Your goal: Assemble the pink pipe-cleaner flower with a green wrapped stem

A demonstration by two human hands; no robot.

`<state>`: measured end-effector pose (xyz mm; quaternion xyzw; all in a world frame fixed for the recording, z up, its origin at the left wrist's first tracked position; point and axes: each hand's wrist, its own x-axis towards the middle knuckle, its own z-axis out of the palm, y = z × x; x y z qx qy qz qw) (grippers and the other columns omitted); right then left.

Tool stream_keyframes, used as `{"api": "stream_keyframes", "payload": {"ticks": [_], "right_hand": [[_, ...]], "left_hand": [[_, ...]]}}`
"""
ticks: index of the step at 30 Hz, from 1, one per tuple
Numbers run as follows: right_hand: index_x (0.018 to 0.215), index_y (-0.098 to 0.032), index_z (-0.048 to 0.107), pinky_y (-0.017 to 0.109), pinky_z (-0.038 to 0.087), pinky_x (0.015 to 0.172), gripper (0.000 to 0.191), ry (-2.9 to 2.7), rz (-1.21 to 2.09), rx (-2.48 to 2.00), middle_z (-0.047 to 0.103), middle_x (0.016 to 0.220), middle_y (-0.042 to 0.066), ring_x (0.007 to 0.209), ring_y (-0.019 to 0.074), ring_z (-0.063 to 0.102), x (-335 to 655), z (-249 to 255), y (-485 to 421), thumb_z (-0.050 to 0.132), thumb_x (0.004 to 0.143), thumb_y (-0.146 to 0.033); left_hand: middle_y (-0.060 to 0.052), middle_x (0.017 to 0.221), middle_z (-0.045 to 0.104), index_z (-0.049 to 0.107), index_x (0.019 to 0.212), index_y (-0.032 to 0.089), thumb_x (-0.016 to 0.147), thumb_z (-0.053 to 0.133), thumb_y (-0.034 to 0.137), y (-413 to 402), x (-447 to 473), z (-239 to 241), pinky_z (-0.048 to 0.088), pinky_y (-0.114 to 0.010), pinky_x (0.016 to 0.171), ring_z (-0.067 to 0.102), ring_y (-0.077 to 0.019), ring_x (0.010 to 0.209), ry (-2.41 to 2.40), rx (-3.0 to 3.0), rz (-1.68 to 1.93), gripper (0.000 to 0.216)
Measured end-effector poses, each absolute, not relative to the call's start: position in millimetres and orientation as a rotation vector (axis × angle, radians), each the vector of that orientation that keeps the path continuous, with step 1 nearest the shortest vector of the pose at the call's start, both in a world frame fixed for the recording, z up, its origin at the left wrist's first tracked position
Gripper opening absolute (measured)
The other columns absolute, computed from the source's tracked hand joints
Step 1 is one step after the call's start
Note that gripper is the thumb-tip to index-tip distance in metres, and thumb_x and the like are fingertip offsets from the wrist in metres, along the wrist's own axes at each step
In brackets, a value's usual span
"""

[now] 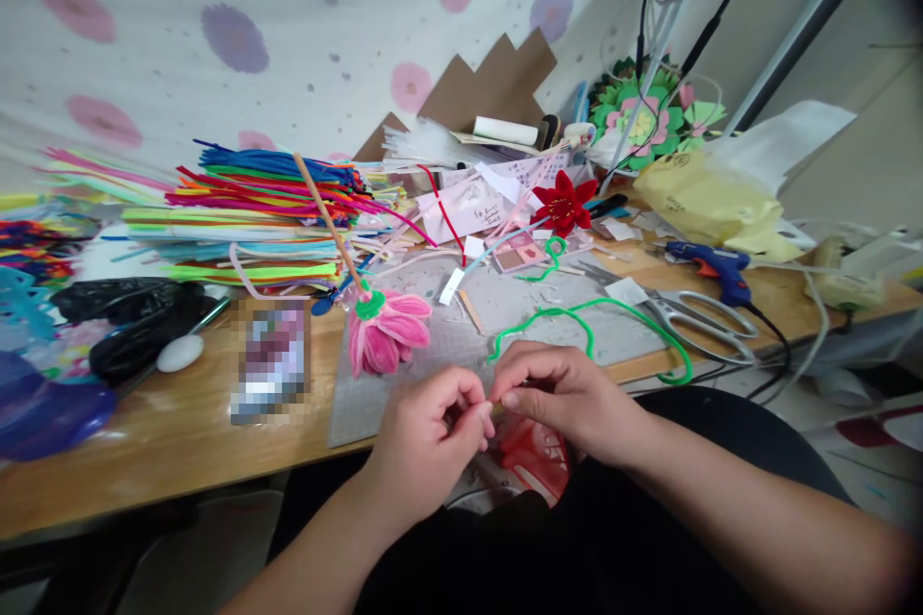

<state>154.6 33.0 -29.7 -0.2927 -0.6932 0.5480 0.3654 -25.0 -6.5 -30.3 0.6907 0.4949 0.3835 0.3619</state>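
Note:
My left hand (435,432) and my right hand (566,394) meet above the table's front edge, thumbs and fingertips pinched almost together. What lies between the fingertips is too small to make out. Just beyond the right hand, a curly green pipe cleaner (537,315) lies across the grey cutting mat (353,418). A pink pipe-cleaner flower (389,332) with a green base and a wooden stick (326,216) rests head-down on the mat, left of my hands. Below the hands shows a red translucent piece (537,456), partly hidden.
Bundles of coloured pipe cleaners (266,183) are stacked at the back left. A red flower (566,204) lies at the mat's rear. Scissors (710,322) and a blue glue gun (710,269) with its cord are on the right. A black bag (130,307) sits at left.

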Motion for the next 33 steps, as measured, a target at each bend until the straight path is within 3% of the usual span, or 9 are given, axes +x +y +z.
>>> {"api": "stream_keyframes", "payload": {"ticks": [8, 12, 16, 23, 33], "right_hand": [[0.079, -0.018, 0.07, 0.023, 0.042, 0.063, 0.006, -1.434, 1.667, -0.743, 0.059, 0.074, -0.001, 0.067, 0.0089, 0.055, 150, -38, 34, 0.067, 0.077, -0.023], [0.08, -0.015, 0.067, 0.023, 0.043, 0.063, 0.013, -1.241, 1.855, -0.686, 0.061, 0.071, -0.001, 0.065, 0.0083, 0.056, 151, -39, 33, 0.069, 0.077, -0.028], [0.079, -0.014, 0.065, 0.021, 0.043, 0.061, 0.015, -1.176, 1.911, -0.655, 0.061, 0.069, -0.001, 0.062, 0.0074, 0.056, 150, -39, 32, 0.072, 0.075, -0.027], [0.082, -0.014, 0.07, 0.02, 0.044, 0.065, 0.014, -1.21, 1.932, -0.684, 0.064, 0.071, 0.001, 0.067, 0.0073, 0.057, 147, -37, 33, 0.069, 0.078, -0.027], [0.076, -0.016, 0.069, 0.022, 0.043, 0.062, 0.011, -1.341, 1.837, -0.778, 0.063, 0.07, 0.0, 0.064, 0.0082, 0.057, 148, -39, 34, 0.068, 0.078, -0.026]], "left_hand": [[0.002, 0.06, 0.065, 0.054, 0.073, 0.017, 0.08, 0.053, 0.011, -15, -22, -33, 0.049, -0.018, 0.049, 0.062, -0.0088, 0.049, 1.136, 1.77, 1.109, 0.009], [0.0, 0.068, 0.068, 0.062, 0.081, 0.017, 0.088, 0.047, 0.017, -13, -26, -32, 0.052, -0.019, 0.057, 0.065, -0.0097, 0.06, 1.071, 1.737, 1.009, 0.016], [0.002, 0.074, 0.068, 0.064, 0.082, 0.019, 0.083, 0.057, 0.016, -8, -28, -30, 0.049, -0.019, 0.065, 0.063, -0.0092, 0.069, 1.222, 1.938, 1.131, 0.007], [0.004, 0.07, 0.064, 0.061, 0.078, 0.02, 0.078, 0.06, 0.014, -5, -23, -32, 0.048, -0.016, 0.057, 0.061, -0.0078, 0.062, 1.371, 1.882, 1.295, 0.007], [0.001, 0.063, 0.062, 0.056, 0.069, 0.018, 0.077, 0.057, 0.017, -2, -24, -28, 0.047, -0.02, 0.053, 0.059, -0.0113, 0.058, 1.322, 1.631, 1.039, 0.008]]}}
